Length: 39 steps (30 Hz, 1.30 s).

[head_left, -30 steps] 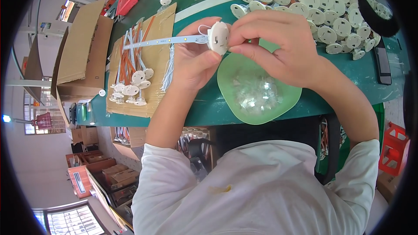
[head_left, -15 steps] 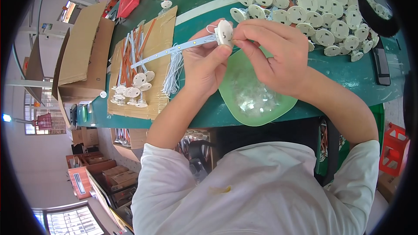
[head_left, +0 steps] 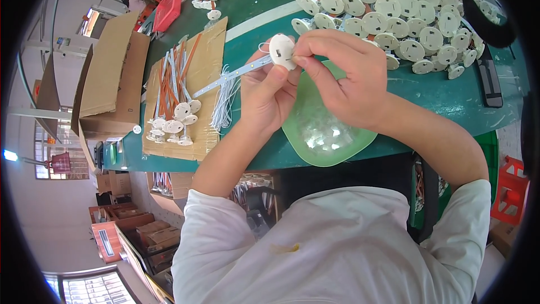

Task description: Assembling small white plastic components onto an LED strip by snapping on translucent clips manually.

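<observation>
Between the thumb and fingers of my left hand (head_left: 263,100) is a white round disc (head_left: 281,48), its slotted face tilted toward me. A narrow LED strip (head_left: 232,75) runs from behind the disc out to the left, and a thin white wire loops at the disc's left edge. My right hand (head_left: 353,81) is closed in a pinch against the disc's right side; whatever its fingertips hold is too small to make out. Under both hands sits a light green bowl (head_left: 299,142) with small clear pieces (head_left: 328,135) in it.
A large pile of similar white discs (head_left: 388,5) with strips covers the far right. On the left, cardboard (head_left: 197,118) carries more strips (head_left: 174,79) and discs, beside a bundle of white wires (head_left: 223,104). An open carton (head_left: 115,76) stands farther left. A black device (head_left: 490,84) lies right.
The disc has turned so that its face shows more fully, and it sits slightly lower and left. My right hand's fingertips stay at its edge. The view has shifted a little.
</observation>
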{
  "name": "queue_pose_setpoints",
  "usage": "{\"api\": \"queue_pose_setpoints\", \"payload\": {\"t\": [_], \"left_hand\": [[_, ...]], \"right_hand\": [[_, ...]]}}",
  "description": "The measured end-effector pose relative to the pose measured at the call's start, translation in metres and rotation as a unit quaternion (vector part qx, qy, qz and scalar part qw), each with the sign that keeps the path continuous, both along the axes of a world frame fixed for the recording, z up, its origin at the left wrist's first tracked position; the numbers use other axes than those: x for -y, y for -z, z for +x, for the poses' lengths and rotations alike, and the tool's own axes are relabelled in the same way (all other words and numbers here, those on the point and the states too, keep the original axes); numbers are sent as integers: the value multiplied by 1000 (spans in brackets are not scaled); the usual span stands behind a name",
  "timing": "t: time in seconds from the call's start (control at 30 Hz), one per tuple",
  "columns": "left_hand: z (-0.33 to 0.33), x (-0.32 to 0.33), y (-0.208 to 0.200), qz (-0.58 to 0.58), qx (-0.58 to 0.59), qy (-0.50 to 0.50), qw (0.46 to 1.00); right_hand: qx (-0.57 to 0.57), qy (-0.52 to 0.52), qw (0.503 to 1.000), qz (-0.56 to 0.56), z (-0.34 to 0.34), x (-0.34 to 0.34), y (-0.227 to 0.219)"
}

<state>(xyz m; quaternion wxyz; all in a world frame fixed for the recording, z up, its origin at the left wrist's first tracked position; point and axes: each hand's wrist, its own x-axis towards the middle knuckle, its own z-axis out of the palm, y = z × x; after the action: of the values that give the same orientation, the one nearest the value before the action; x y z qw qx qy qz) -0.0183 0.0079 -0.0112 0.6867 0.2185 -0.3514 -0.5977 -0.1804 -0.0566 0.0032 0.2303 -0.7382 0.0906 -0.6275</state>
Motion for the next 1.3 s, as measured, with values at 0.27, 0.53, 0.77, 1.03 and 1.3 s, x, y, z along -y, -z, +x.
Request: {"api": "queue_pose_setpoints", "payload": {"t": [0.27,0.53,0.77,1.03,1.3], "left_hand": [[-5,-1,-3,-23,-1,2,1000],[0,1,-3,-49,21,5,999],[32,2,-64,31,396,-81,914],[159,-71,-141,201,664,-171,700],[222,-122,-127,375,755,-214,494]], "right_hand": [[4,27,998,-65,1,3,0],[-20,42,994,-104,1,4,-5],[-137,33,975,-171,-10,20,-10],[-145,-13,963,-228,-10,7,-15],[-170,3,954,-245,-12,8,-15]]}}
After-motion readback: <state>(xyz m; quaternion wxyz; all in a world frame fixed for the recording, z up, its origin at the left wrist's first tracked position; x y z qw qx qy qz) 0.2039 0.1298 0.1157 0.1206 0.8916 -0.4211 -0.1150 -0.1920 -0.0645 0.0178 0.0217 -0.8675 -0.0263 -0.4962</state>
